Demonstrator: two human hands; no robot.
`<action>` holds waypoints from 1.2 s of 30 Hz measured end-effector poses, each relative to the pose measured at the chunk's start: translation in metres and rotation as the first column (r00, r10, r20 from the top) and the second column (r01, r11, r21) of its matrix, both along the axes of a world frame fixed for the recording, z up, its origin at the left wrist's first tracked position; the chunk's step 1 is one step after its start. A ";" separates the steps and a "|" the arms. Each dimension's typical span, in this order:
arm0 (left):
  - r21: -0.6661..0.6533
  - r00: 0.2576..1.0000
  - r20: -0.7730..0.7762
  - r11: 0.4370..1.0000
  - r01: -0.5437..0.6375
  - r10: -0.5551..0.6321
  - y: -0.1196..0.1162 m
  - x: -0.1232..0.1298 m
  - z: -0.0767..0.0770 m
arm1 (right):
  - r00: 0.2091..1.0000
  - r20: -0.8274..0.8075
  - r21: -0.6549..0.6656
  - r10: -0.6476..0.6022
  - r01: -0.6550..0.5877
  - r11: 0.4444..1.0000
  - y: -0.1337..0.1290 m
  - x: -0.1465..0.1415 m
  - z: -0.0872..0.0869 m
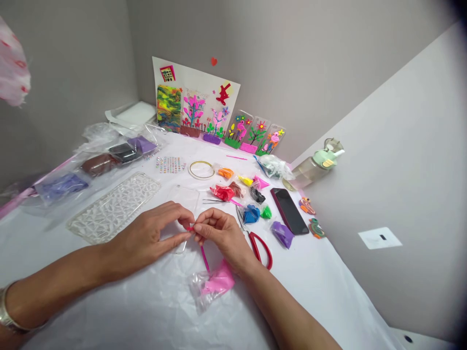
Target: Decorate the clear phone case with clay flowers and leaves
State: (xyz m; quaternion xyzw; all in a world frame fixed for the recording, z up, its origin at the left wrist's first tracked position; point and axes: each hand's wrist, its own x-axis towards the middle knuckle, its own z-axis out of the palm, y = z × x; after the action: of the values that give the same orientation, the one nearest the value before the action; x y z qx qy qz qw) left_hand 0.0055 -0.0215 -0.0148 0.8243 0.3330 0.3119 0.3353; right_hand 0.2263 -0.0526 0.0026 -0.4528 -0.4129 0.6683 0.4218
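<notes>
1. Both hands, the left hand and the right hand, are close together with fingers curled nearly shut, pinching one thin pink clay strand between them; its lower end hangs toward the white table cover.
2. One clear phone case lies just under the fingers, and one textured clear case lies to the left of the hands.
3. One bag of pink clay lies just below the strand, and one pair of red-handled scissors lies beside the right hand.
4. Nine small clay bags are scattered beyond the hands (the red and brown ones overlap, so that count is the shakiest).
5. Four larger clay bags lie along the far left.
6. Three clay-decorated phone cases lean against the wall, near one water bottle.
7. One smartphone lies face up, just beside two small clay figures.
</notes>
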 end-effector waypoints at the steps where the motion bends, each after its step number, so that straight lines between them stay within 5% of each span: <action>1: 0.024 1.000 0.013 1.000 -0.002 0.002 -0.001 0.001 -0.001 | 1.000 -0.007 0.000 0.002 -0.002 1.000 0.000 -0.001 -0.001; 10: 0.070 0.999 0.038 0.997 -0.022 0.019 -0.003 0.005 -0.004 | 1.000 -0.001 0.016 -0.028 0.028 0.999 -0.002 -0.009 -0.007; 17: 0.097 0.994 0.022 0.990 -0.106 0.104 0.002 0.003 -0.002 | 0.966 0.257 0.197 0.041 -0.094 0.976 -0.014 -0.010 0.005; 21: -0.133 0.969 0.069 0.964 -0.228 0.239 0.013 -0.007 0.008 | 0.946 0.262 0.166 0.191 -0.239 0.957 -0.020 -0.009 0.011; 25: -0.365 0.971 0.090 0.914 -0.175 0.221 0.023 -0.014 0.013 | 0.979 0.167 0.126 0.118 -0.140 0.982 -0.014 -0.007 0.008; 36: -0.459 0.975 0.132 0.883 -0.098 0.177 0.023 -0.011 0.008 | 0.983 0.171 0.138 0.066 -0.090 0.986 -0.008 -0.002 0.007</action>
State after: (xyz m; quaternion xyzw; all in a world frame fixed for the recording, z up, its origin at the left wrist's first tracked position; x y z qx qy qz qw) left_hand -0.0060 0.0014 -0.0064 0.6687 0.4240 0.3189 0.5209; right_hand 0.2247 -0.0603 0.0096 -0.4583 -0.5113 0.6126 0.3914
